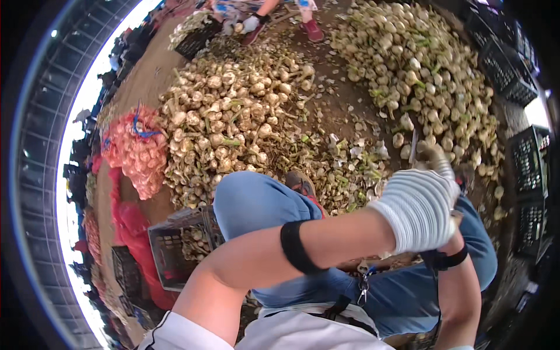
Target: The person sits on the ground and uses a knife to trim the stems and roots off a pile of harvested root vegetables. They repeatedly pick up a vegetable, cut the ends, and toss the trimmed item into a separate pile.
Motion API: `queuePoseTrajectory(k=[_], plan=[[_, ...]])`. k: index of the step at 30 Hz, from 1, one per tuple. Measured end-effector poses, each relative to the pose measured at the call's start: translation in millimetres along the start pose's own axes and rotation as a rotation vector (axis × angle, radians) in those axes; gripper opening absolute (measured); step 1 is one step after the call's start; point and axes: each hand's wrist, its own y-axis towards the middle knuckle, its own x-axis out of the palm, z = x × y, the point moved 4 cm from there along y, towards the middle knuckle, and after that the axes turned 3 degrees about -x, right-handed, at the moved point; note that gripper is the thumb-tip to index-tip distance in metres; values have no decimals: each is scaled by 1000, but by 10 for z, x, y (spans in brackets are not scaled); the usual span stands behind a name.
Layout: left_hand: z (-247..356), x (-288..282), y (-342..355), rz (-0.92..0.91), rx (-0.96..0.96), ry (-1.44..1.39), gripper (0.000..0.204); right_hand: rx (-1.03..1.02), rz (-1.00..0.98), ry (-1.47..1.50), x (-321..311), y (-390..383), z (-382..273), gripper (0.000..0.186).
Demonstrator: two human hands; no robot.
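Note:
My left hand [417, 204], in a striped grey-white glove with dirty brown fingers, is curled closed in front of my right knee. A knife blade [414, 147] points up just beyond its knuckles; which hand grips the handle is hidden. My right hand [454, 224] is raised against the left one, mostly covered by it, so its fingers do not show. What lies between the hands cannot be made out. Past them spreads a large heap of garlic bulbs [420, 70], some with green stems. Loose trimmings [356, 169] litter the dirt around my shoe.
Another garlic heap [227, 111] lies ahead to the left, beside a full red mesh sack [137, 151]. A black crate [175, 254] stands by my left knee. More crates [528, 163] line the right. A co-worker's gloved hand [251, 24] is at the far side.

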Motion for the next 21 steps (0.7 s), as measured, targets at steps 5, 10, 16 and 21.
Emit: queuePoseTrajectory(k=[5,10,16,21], plan=[[-580,91,157,-343,-153,194,32,-580,203,-496,24,58,-956,34],[-1422,582,600,-243,-328,184,36,-1001,67,-645,973,-171,-1115,37],[-2053,1231,925,-135,-442,-7,36,-1181,-58,-926,1562,-256,-738,54],[-2323,1373,1044,-82,-520,-108,36,-1189,-116,-937,1745,-333,-590,53]])
